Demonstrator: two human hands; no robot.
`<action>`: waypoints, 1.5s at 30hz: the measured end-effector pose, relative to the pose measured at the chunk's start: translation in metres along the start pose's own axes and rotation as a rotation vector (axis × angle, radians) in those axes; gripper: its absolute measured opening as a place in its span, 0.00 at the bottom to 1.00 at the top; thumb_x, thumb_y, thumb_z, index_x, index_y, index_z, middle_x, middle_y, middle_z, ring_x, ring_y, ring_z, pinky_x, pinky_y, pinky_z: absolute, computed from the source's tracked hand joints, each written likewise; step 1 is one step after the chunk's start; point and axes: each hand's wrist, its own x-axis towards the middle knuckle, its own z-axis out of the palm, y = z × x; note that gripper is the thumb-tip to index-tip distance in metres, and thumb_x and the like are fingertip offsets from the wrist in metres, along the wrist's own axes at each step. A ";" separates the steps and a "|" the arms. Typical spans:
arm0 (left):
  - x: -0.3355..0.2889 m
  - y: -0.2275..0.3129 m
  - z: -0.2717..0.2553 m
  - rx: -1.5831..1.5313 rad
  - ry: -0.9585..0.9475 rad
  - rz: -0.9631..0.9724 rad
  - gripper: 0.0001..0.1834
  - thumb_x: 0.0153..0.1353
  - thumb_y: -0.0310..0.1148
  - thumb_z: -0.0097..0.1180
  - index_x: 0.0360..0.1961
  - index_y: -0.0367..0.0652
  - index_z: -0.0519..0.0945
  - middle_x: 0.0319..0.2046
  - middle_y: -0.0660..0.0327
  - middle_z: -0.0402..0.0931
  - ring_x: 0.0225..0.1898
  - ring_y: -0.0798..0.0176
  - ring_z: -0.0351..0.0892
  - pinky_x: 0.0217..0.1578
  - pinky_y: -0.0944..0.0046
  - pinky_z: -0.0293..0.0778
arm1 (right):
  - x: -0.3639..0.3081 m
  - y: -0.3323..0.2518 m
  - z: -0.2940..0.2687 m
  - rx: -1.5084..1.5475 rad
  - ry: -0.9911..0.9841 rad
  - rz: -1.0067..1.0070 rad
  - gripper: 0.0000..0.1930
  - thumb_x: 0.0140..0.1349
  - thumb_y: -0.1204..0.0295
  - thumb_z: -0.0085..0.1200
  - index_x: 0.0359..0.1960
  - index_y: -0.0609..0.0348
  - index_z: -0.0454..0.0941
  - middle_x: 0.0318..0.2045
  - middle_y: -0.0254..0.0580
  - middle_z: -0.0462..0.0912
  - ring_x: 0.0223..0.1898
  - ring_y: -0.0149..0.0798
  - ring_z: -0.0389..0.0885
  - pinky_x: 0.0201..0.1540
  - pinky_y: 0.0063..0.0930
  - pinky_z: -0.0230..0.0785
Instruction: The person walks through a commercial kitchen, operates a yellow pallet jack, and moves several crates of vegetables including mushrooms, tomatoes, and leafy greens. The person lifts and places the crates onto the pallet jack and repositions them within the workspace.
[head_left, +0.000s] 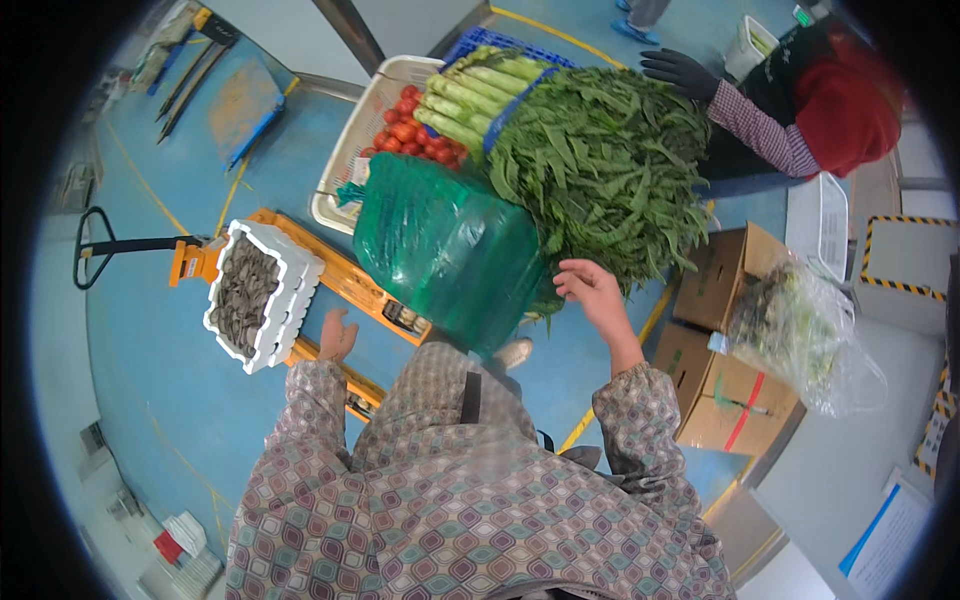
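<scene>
My left hand [338, 336] hangs open beside the orange pallet truck [345, 270], between a stack of white foam boxes [290, 300] and a large green plastic bag [440, 240]. Nothing is in it. My right hand [594, 292] is raised with its fingers loosely bent and apart, holding nothing, near the bag's right end and the lower edge of a heap of long-leaved green vegetables [600, 160]. The bag is bulky and closed; its contents are hidden. Behind it sit red tomatoes [408, 135] in a white basket [335, 175] and pale green stalks [480, 95].
A co-worker's dark-gloved hand [680, 75] reaches to the leaf heap's far right. Cardboard boxes [720, 390] stand at right, with a clear bag of greens [800, 330] against them. The truck's black handle [95, 248] extends left. Dark grey-brown produce [245, 295] fills the top foam box.
</scene>
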 end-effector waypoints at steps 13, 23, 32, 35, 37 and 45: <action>0.121 -0.014 -0.062 -0.195 0.115 -0.099 0.24 0.62 0.36 0.62 0.57 0.34 0.81 0.53 0.39 0.81 0.57 0.40 0.80 0.58 0.49 0.76 | 0.092 -0.116 0.096 0.009 0.017 -0.016 0.22 0.73 0.72 0.55 0.65 0.67 0.73 0.50 0.47 0.88 0.47 0.36 0.87 0.50 0.31 0.79; 0.334 0.008 -0.018 -0.385 0.179 0.203 0.20 0.66 0.36 0.60 0.55 0.35 0.81 0.49 0.43 0.83 0.53 0.44 0.83 0.56 0.51 0.77 | 0.286 -0.104 0.102 0.012 0.427 0.145 0.29 0.71 0.69 0.55 0.68 0.78 0.66 0.42 0.52 0.87 0.34 0.39 0.89 0.34 0.31 0.83; 0.501 0.049 0.074 -0.640 -0.074 -0.079 0.22 0.69 0.41 0.60 0.55 0.33 0.82 0.45 0.47 0.86 0.49 0.52 0.86 0.53 0.55 0.79 | 0.301 -0.112 0.098 -0.205 0.542 0.250 0.20 0.73 0.64 0.59 0.52 0.75 0.80 0.22 0.43 0.85 0.14 0.30 0.78 0.16 0.26 0.72; 0.525 0.073 0.105 -0.823 -0.107 -0.159 0.28 0.71 0.46 0.60 0.60 0.30 0.79 0.54 0.50 0.84 0.54 0.57 0.82 0.56 0.59 0.76 | 0.301 -0.110 0.099 -0.196 0.589 0.224 0.17 0.73 0.67 0.58 0.50 0.74 0.81 0.19 0.42 0.83 0.13 0.30 0.76 0.15 0.26 0.70; 0.540 0.089 0.118 -0.938 -0.179 -0.252 0.32 0.73 0.50 0.59 0.63 0.30 0.76 0.53 0.59 0.83 0.56 0.63 0.78 0.59 0.63 0.71 | 0.307 -0.108 0.101 -0.207 0.634 0.266 0.17 0.73 0.67 0.59 0.49 0.74 0.81 0.19 0.42 0.83 0.12 0.30 0.76 0.14 0.26 0.68; 0.543 0.089 0.083 -1.163 -0.448 -0.277 0.18 0.71 0.45 0.63 0.46 0.40 0.86 0.39 0.66 0.84 0.40 0.72 0.77 0.46 0.69 0.69 | 0.308 -0.105 0.100 -0.206 0.652 0.244 0.14 0.72 0.67 0.61 0.45 0.70 0.81 0.18 0.40 0.81 0.11 0.29 0.74 0.13 0.25 0.64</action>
